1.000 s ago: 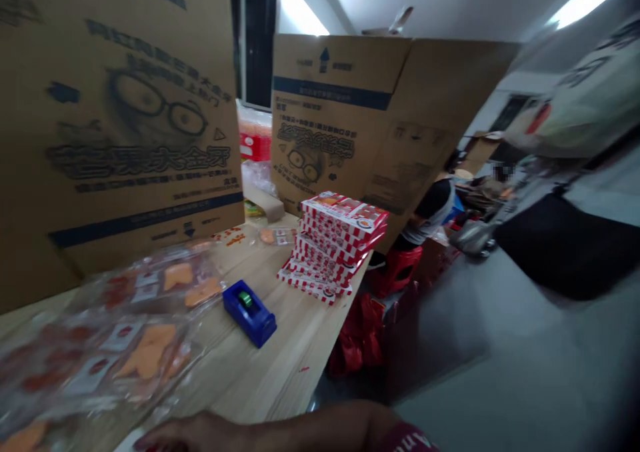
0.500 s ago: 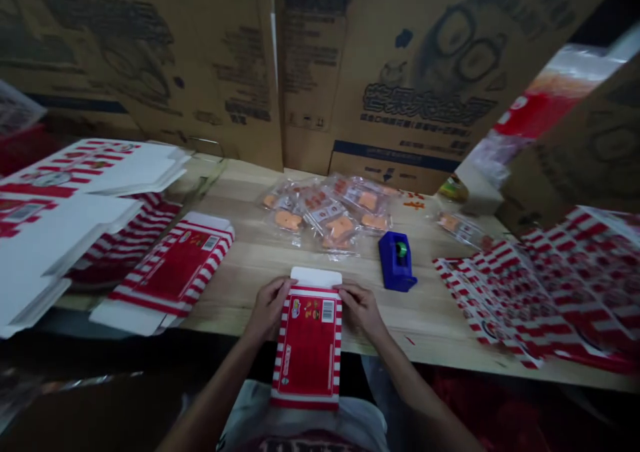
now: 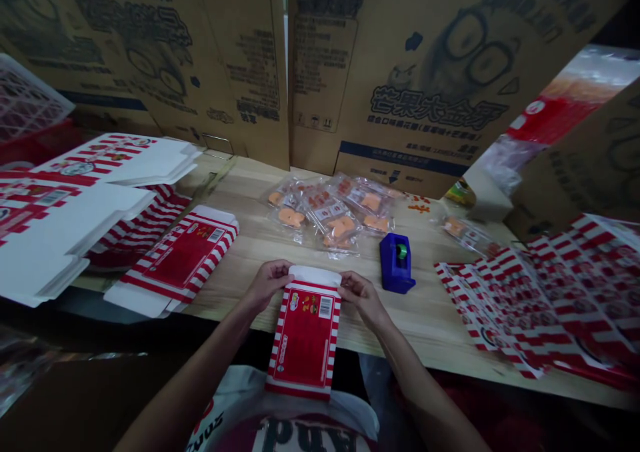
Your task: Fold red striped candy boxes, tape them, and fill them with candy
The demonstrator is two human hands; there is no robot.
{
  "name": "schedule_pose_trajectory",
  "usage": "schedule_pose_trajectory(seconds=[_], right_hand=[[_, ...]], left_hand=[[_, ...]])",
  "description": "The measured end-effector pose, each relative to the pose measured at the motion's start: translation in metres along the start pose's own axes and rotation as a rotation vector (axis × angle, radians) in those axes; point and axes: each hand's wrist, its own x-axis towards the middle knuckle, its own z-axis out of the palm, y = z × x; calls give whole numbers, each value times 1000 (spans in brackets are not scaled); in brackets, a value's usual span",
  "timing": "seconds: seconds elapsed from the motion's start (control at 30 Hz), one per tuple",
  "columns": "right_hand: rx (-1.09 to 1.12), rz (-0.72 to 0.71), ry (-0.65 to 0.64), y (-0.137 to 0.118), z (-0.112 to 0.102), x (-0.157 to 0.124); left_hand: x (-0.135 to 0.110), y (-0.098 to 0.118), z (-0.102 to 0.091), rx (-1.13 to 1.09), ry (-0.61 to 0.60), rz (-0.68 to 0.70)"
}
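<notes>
Between my hands is a red-and-white striped carton (image 3: 304,339), its printed panel with a barcode facing up and a white flap at its far end. My left hand (image 3: 269,283) pinches the carton's upper left corner by the flap. At the upper right corner, my right hand (image 3: 364,297) grips it with thumb and fingers. The carton's near end hangs past the table edge, against my body. Beyond it lie several clear packets (image 3: 340,225) with orange pieces inside. A blue tape dispenser (image 3: 396,264) with a green roll stands right of my right hand.
Another striped carton (image 3: 185,259) lies at left, beside stacked white-backed flat cartons (image 3: 100,222). Striped printed sheets (image 3: 540,292) pile up on the right. Large cardboard boxes (image 3: 400,72) wall off the table's (image 3: 230,292) back. One packet (image 3: 467,235) lies near the right-hand sheets.
The white flap now bends at the carton's far end, and both hands have shifted slightly toward its corners. My left hand has moved a little away from me. The camera view has shifted slightly.
</notes>
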Motion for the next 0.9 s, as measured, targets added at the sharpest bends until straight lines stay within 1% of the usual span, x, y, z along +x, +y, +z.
schedule_pose_trajectory(seconds=[0.1,0.2,0.27,0.33,0.43,0.5,0.6,0.67,0.73,0.83,0.9], right_hand=[[32,18,-48,-5,0,1],[92,111,-79,-7,2,3],[142,175,-31,-6,6,5],[196,194,50,-3,11,8],[183,123,141,1,15,9],[84,30,145,4,13,8],[-114,-108,95,5,7,4],[-210,-179,84,3,3,1],[-264,-208,66,0,1,-1],[-303,-230,-13,-2,3,-2],[-344,-296,-34,-1,6,-1]], left_hand=[[0,-2,-1,24,24,39],[0,1,-1,43,22,62],[0,4,0,59,7,68],[0,5,1,79,-5,72],[1,3,2,112,-6,84],[1,1,0,140,3,96],[0,0,-4,194,2,108],[-2,1,-5,235,-14,110],[-4,2,-5,275,-23,118],[-4,4,-4,332,-14,143],[-4,6,-3,370,-20,159]])
